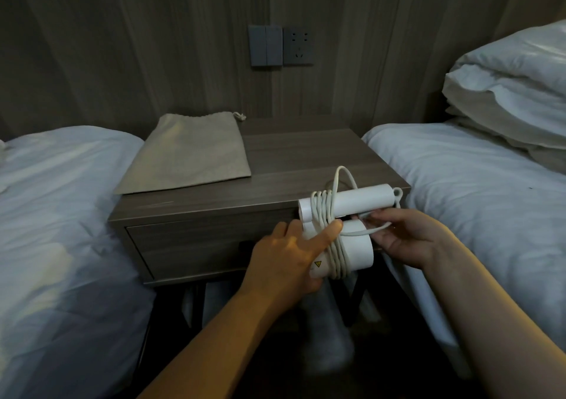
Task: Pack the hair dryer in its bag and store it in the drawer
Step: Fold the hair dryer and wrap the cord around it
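A folded white hair dryer (358, 204) is held in front of the nightstand's right front corner, its white cord (324, 215) wound several times round barrel and handle. My left hand (291, 254) grips the dryer's left end, the forefinger laid across the coils. My right hand (404, 236) pinches the loose end of the cord beside the barrel. A beige drawstring bag (190, 153) lies flat on the left half of the nightstand top, its mouth toward the wall. The drawer (190, 245) in the nightstand front is shut.
The wooden nightstand (306, 159) stands between two beds with white duvets, one on the left (61, 215) and one on the right (474, 199). Pillows (514, 92) are stacked at the right. A switch and socket panel (281, 46) is on the wall.
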A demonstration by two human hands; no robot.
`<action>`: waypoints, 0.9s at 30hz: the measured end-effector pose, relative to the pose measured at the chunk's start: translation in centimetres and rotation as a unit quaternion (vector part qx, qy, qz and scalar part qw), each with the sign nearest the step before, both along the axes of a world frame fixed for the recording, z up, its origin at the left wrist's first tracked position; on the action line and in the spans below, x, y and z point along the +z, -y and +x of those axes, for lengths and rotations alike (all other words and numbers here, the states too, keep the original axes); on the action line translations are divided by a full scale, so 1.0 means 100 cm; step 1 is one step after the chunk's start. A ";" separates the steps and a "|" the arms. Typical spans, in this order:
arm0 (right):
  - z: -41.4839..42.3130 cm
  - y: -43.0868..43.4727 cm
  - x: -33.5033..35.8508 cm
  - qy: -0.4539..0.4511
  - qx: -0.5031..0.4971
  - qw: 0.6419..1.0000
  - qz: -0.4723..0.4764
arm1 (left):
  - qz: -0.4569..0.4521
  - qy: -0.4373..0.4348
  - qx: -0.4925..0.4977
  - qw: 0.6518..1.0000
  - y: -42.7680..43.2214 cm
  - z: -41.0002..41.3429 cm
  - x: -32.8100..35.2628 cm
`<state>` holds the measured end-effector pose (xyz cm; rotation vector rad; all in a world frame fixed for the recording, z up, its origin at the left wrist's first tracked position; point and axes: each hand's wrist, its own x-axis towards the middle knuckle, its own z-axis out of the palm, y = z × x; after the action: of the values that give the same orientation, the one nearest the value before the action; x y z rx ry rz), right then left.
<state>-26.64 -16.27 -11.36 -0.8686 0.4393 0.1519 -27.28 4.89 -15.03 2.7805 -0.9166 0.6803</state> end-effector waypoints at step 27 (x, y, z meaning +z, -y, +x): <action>-0.018 -0.050 0.004 0.113 -0.202 0.869 -0.438 | -0.042 -0.004 0.048 0.998 0.002 0.003 0.000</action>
<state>-28.46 -11.30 -10.92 -1.6399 0.4581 -0.5837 -26.95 4.73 -15.05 2.7649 -0.7403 0.7038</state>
